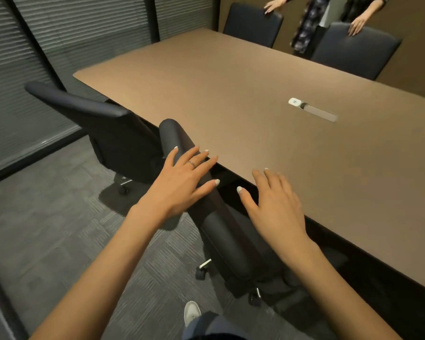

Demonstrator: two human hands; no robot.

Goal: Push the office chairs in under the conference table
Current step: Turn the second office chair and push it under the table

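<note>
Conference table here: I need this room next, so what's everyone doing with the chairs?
They are tidying up. The wearer's left hand rests open on the nearest dark padded office chair, already against the brown conference table; the right hand hovers open. Another dark chair stands alongside. Opposite, a second person touches two more.

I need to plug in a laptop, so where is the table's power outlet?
In the head view, the power outlet is set into the conference table top, right of centre, beyond the right hand.
</note>
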